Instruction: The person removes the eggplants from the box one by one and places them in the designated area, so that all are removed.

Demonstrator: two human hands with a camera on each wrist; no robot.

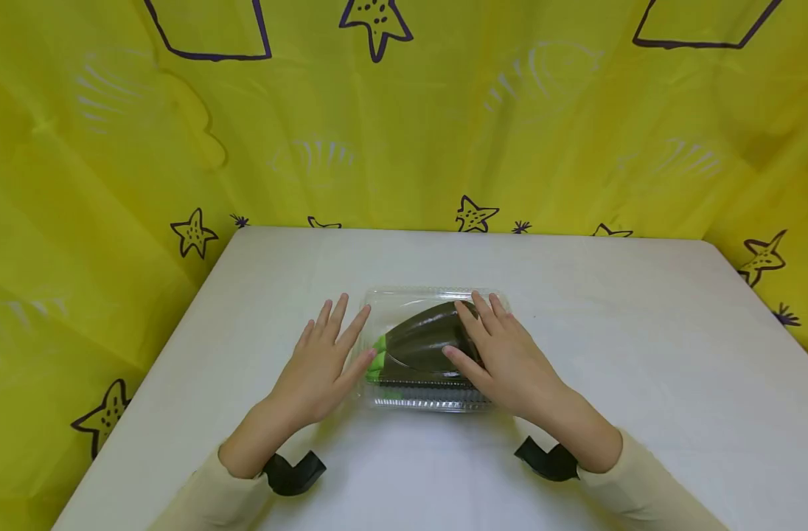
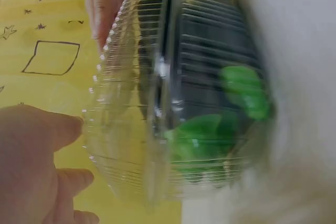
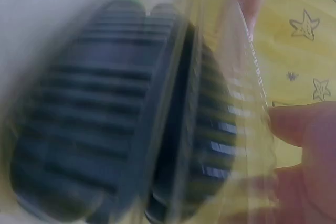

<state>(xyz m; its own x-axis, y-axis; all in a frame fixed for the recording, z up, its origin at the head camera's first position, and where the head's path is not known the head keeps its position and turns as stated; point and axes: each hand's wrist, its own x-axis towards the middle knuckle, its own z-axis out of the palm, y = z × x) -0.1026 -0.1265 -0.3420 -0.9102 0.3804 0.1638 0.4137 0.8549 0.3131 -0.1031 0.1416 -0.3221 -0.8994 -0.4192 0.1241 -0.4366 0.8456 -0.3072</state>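
A clear plastic clamshell container (image 1: 404,302) lies on the white table with dark eggplants (image 1: 417,339) inside, their green caps (image 1: 377,360) toward the left. My left hand (image 1: 319,369) spreads its fingers at the container's left end, thumb over that side. The right hand (image 1: 513,361) extends over the lid's right part, fingers straight, hiding the eggplants' right ends. From the left wrist, the ribbed container wall (image 2: 131,145) shows with a seam between lid and base. In the right wrist view, the thumb and fingers (image 3: 294,124) are right at the lid's edge.
Around the container spreads the white table (image 1: 610,310). A yellow cloth (image 1: 404,110) with starfish and fish drawings hangs behind it and along both sides. Black bands (image 1: 294,473) project from beneath both wrists near the sleeve cuffs.
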